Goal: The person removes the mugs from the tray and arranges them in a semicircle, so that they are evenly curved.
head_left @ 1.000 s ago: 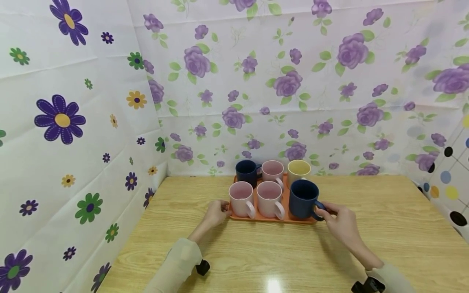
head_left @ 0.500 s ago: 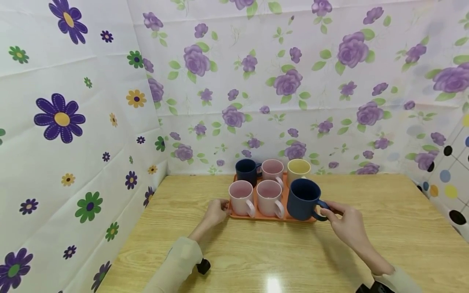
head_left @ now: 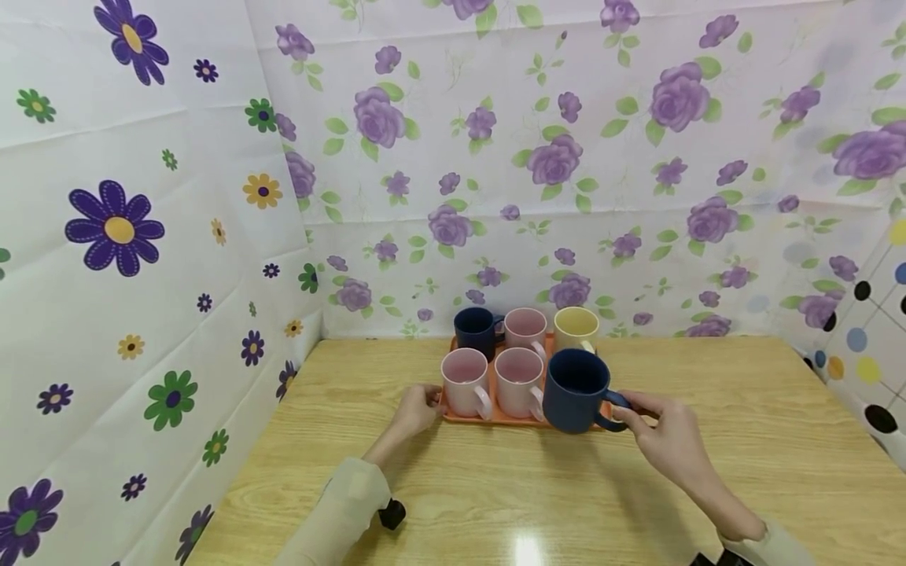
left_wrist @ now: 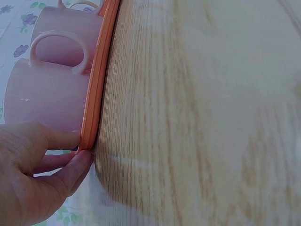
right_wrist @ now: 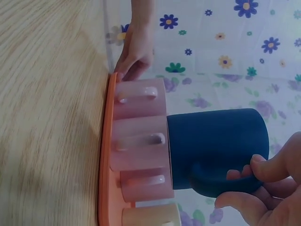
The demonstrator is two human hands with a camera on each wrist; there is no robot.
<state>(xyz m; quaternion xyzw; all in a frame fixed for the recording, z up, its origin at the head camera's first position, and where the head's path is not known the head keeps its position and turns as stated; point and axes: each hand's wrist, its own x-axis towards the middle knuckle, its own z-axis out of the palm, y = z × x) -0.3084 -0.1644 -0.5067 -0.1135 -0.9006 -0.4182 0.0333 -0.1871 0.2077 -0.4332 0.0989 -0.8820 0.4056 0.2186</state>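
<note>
Centre of frame: right hand (head_left: 668, 436) pinches handle (right_wrist: 211, 187) of navy mug (head_left: 575, 397), raised over front edge of orange tray (left_wrist: 96, 89); left hand (head_left: 416, 411) grips lower-left tray corner, presumably steadying five other mugs (head_left: 462, 385).

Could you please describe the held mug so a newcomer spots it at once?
On the wooden table sits an orange tray. Near its front right, the right hand holds the navy mug by its handle. It alone is raised off the tray, unlike the back-left navy mug.
</note>
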